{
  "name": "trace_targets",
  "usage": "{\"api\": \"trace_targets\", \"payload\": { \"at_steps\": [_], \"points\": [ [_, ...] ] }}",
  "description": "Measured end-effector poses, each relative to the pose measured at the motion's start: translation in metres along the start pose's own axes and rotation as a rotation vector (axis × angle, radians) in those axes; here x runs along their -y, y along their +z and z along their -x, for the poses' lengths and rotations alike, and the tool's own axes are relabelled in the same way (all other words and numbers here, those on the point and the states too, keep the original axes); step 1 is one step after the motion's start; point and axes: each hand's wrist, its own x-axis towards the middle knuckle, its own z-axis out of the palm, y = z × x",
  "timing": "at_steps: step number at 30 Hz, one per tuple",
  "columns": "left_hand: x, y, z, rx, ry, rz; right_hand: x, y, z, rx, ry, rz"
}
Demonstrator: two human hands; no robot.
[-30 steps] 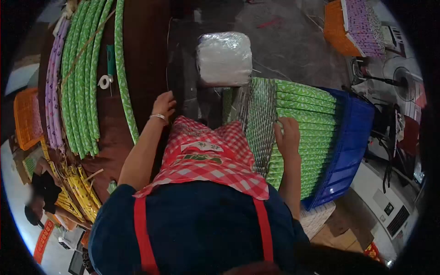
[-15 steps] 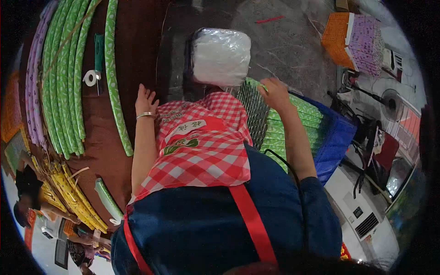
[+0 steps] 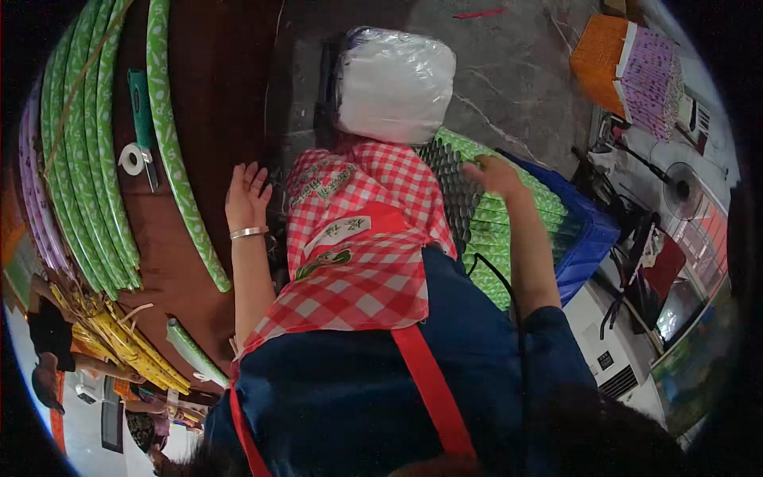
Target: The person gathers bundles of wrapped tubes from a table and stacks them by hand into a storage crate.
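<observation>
My left hand (image 3: 248,195) is over the right edge of the brown table, fingers apart and nothing in it. Left of it lies a single green patterned roll (image 3: 176,151), beside scissors with a green handle (image 3: 141,107) and a white tape roll (image 3: 131,159). My right hand (image 3: 494,175) is above the near end of a stack of green patterned rolls (image 3: 509,230) in a blue crate (image 3: 588,246); its fingers are loosely spread and appear to hold nothing. A plastic-wrapped white bundle (image 3: 396,83) sits ahead, between my hands.
More green rolls (image 3: 99,151), purple rolls (image 3: 36,191) and yellow rolls (image 3: 127,342) lie at the left. Another person (image 3: 52,330) is at the lower left. An orange crate (image 3: 596,63), a fan (image 3: 682,191) and a white appliance (image 3: 604,334) stand at the right.
My view has turned and shifted, so the rolls sit further left. My right hand has moved toward the far part of the green stack. My left hand has stayed empty.
</observation>
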Motion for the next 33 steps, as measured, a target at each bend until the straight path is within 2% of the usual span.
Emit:
{"api": "trace_targets", "payload": {
  "at_steps": [4, 8, 14, 15, 17, 21, 25, 27, 28, 31, 32, 33],
  "points": [
    [0.001, 0.001, 0.001, -0.005, 0.004, 0.042, 0.017, -0.003, 0.006, 0.039, 0.001, 0.053],
    [0.004, -0.005, 0.0, 0.066, 0.002, 0.063, 0.002, 0.018, -0.006, 0.04, 0.108, 0.073],
    [0.012, -0.013, -0.002, 0.076, 0.037, 0.056, 0.001, 0.021, -0.003, -0.055, 0.028, -0.051],
    [0.013, -0.013, -0.003, 0.025, 0.043, 0.065, 0.006, 0.018, 0.0, -0.028, 0.072, -0.074],
    [0.009, 0.0, 0.002, -0.027, 0.039, 0.073, -0.009, 0.032, -0.006, -0.12, -0.027, -0.022],
    [0.008, 0.004, 0.004, -0.022, 0.02, 0.194, -0.006, 0.024, -0.005, -0.007, 0.061, -0.075],
    [0.016, 0.0, 0.002, 0.037, 0.091, 0.259, -0.022, 0.035, -0.01, 0.023, 0.023, -0.076],
    [0.016, 0.002, 0.006, 0.014, 0.08, 0.262, -0.037, 0.042, -0.009, -0.054, -0.025, -0.084],
    [0.013, 0.003, 0.007, 0.007, 0.085, 0.247, -0.046, 0.046, -0.012, 0.014, 0.081, -0.217],
    [0.007, 0.006, 0.009, -0.022, 0.05, 0.204, -0.053, 0.049, -0.014, 0.031, 0.068, -0.14],
    [0.006, 0.005, 0.01, -0.035, 0.027, 0.194, -0.042, 0.041, -0.012, 0.093, 0.143, -0.201],
    [0.009, 0.002, 0.008, -0.025, 0.049, 0.192, -0.033, 0.035, -0.007, 0.046, 0.109, -0.076]
  ]
}}
